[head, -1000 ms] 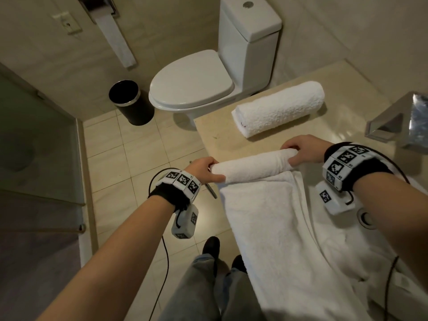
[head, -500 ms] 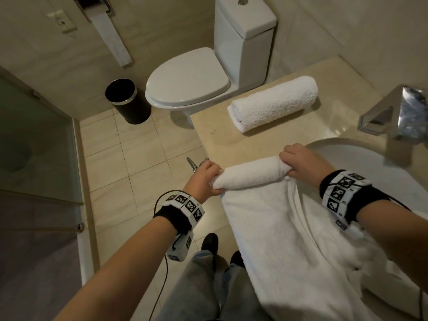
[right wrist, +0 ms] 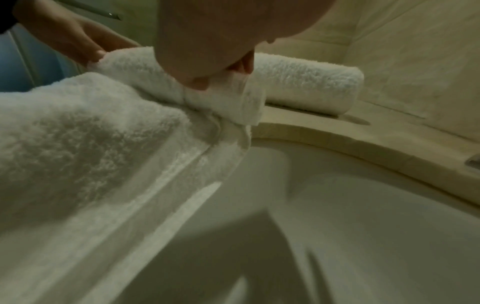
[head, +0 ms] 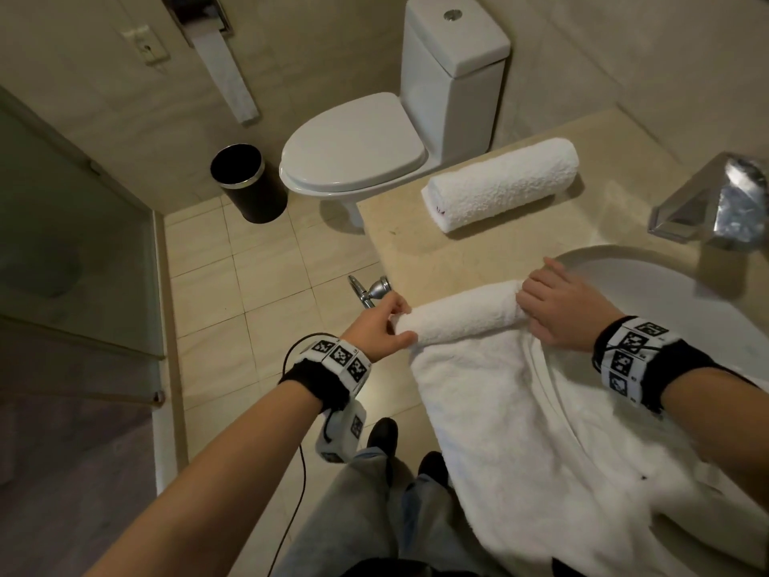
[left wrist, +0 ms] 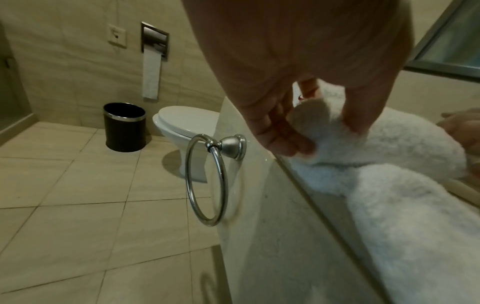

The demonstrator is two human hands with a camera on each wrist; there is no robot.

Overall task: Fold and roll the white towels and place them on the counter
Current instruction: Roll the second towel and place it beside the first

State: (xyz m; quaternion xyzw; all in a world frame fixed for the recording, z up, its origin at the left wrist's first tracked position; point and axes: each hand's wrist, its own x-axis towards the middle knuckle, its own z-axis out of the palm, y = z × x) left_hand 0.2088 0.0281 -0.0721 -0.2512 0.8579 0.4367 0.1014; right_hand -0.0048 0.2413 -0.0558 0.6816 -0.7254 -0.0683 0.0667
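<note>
My right hand point(head: 559, 312) hides its fingertips under the roll; my left hand point(head: 380, 329) pinches the half-rolled towel point(head: 462, 314) at its left end. It lies between my hands on the tabletop point(head: 466, 256), its near part cut off.

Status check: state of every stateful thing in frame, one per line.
second towel: partly rolled, rest flat and draped over the counter edge
finished towel: fully rolled, lying on the counter
left hand: grips the roll's left end
right hand: grips the roll's right end
toilet lid: closed
towel ring: nothing hanging on it
</note>
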